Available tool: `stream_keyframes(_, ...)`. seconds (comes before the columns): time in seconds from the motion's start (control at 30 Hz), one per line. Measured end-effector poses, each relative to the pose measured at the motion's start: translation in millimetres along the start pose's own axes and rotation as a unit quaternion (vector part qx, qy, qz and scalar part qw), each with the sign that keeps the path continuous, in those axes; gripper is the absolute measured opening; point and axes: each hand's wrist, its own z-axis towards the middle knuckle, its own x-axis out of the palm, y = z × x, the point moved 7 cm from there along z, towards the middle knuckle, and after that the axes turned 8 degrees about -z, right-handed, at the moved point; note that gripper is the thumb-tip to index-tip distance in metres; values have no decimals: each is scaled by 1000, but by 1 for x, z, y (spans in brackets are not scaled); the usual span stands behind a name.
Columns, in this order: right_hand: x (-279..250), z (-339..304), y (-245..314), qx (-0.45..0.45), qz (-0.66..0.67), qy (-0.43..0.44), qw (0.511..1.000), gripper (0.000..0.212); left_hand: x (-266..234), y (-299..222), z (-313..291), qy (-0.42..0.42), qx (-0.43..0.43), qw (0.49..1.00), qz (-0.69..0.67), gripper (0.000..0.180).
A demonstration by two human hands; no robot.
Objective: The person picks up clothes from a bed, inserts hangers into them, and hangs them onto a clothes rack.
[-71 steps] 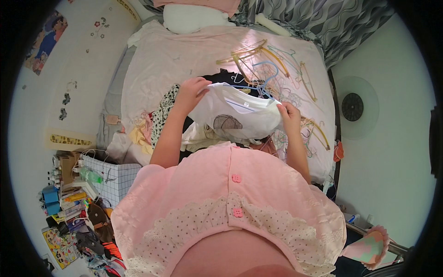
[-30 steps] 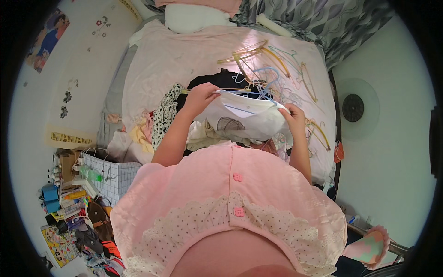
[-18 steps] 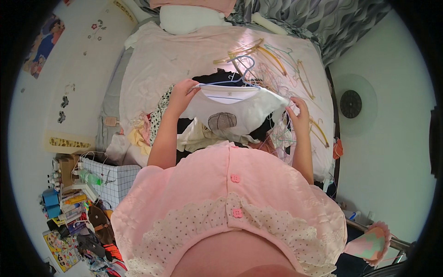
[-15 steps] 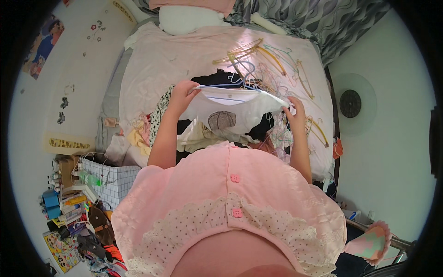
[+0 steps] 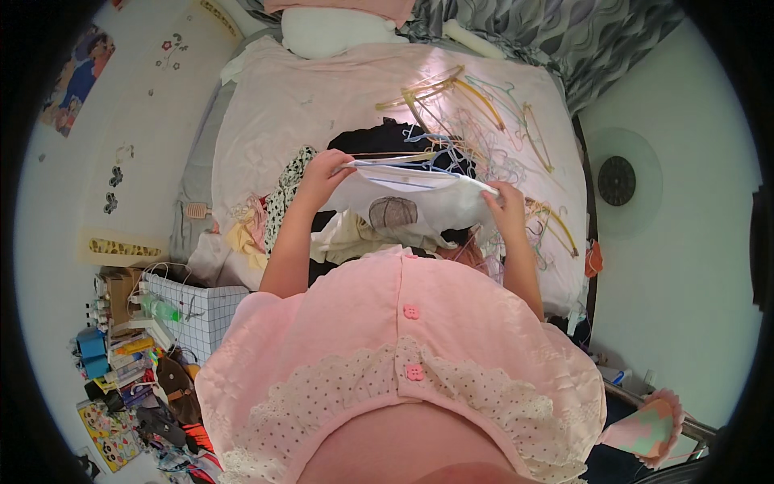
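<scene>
Stretched between my two hands is a white T-shirt (image 5: 439,214) with a dark round print on its front. A blue hanger (image 5: 379,164) runs through its neck and shoulders, its hook tipped away over the bed. My left hand (image 5: 326,173) is closed on the left shoulder of the shirt, fingertips at the hanger's end. At the other shoulder, my right hand (image 5: 506,208) pinches the sleeve edge. Below and behind the shirt lies a heap of clothes, with a black garment (image 5: 367,139), a cream one (image 5: 347,235) and a spotted one (image 5: 284,194).
On the pink bedsheet (image 5: 274,105), several loose hangers (image 5: 528,137) lie tangled to the right of the heap. A white pillow (image 5: 339,32) rests at the far end. To the left, a checked storage box (image 5: 205,319) stands beside bags and small goods. A round fan (image 5: 617,181) is at right.
Both hands have lowered the shirt slightly, the right one also shifting inward. The hanger's hook has tipped from upright to lying away from me.
</scene>
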Motion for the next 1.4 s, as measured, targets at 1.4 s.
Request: stream_keyframes(1.4, -11, -17, -52, 185, 137, -50, 972, 19, -11, -16, -8, -199, 41, 976, 76, 21)
